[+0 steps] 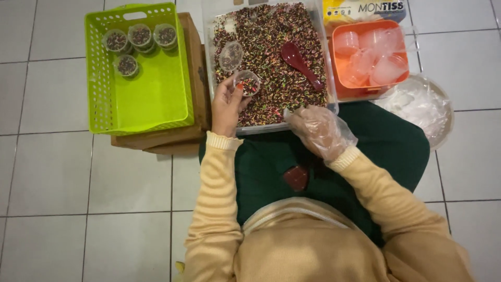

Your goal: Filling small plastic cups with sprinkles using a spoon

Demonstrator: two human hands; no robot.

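Head view: the left hand sits at the centre top of the frame, fingers curled round a small clear cup already partly filled with multicoloured sprinkles, held just above the near edge of the clear sprinkle tub. The right hand, in a thin plastic glove, hovers right of centre over the tub's front rim with fingers loosely bunched; whether it pinches any sprinkles I cannot tell. A dark red spoon lies on the sprinkles, touched by neither hand, and another small clear cup or lid rests on the sprinkles just above the held one.

At upper left, a lime-green basket on a wooden box holds four filled cups (all in its far corner). At upper right an orange tray carries empty cups, with a bag of clear lids just below it.

To fill well, I would judge it best to keep the cup level and low over the tub, so that anything spilled falls back in, and to top up in small amounts rather than heaping.
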